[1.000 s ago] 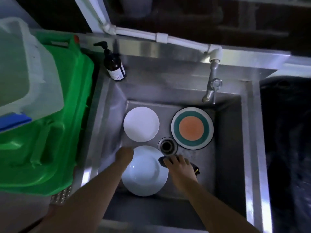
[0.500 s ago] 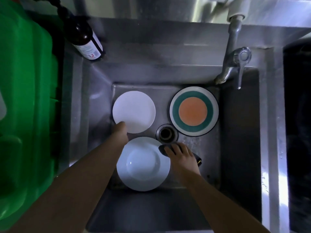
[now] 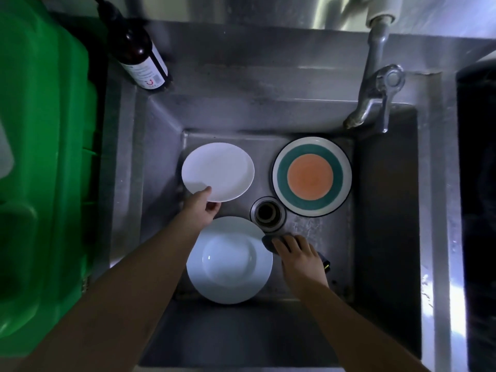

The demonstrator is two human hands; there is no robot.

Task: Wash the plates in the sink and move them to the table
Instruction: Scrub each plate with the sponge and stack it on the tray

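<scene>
Head view looks straight down into a steel sink (image 3: pixel 386 210) where both bare hands are at work. Left hand (image 3: pixel 201 208) pinches the near rim of the small white plate (image 3: pixel 218 171), thumb lying on top of the rim and fingers curled beneath it; the plate looks tilted, its far edge toward the back wall of the basin, though whether that edge rests on the floor cannot be told. Just on the near side of that grip lies the pale blue deep plate (image 3: pixel 229 260), flat on the sink floor, with the left forearm passing over its left rim. To the right of the grip, past the drain (image 3: pixel 267 214), sits the plate with an orange centre and green ring (image 3: pixel 312 176), flat on the floor and apart from the other two. Right hand (image 3: pixel 299 257) lies palm down on a dark sponge (image 3: pixel 268 242), fingers spread and bent over it, so that only the sponge's left end and a small corner at the right show; the sponge sits just right of the blue plate's rim and near the drain. Well beyond the left hand's grip, a brown pump bottle (image 3: pixel 142 60) stands on the back left ledge, beside a green plastic bin (image 3: pixel 43 157). A metal tap (image 3: pixel 375 95) hangs over the far right corner, above the orange and green plate.
</scene>
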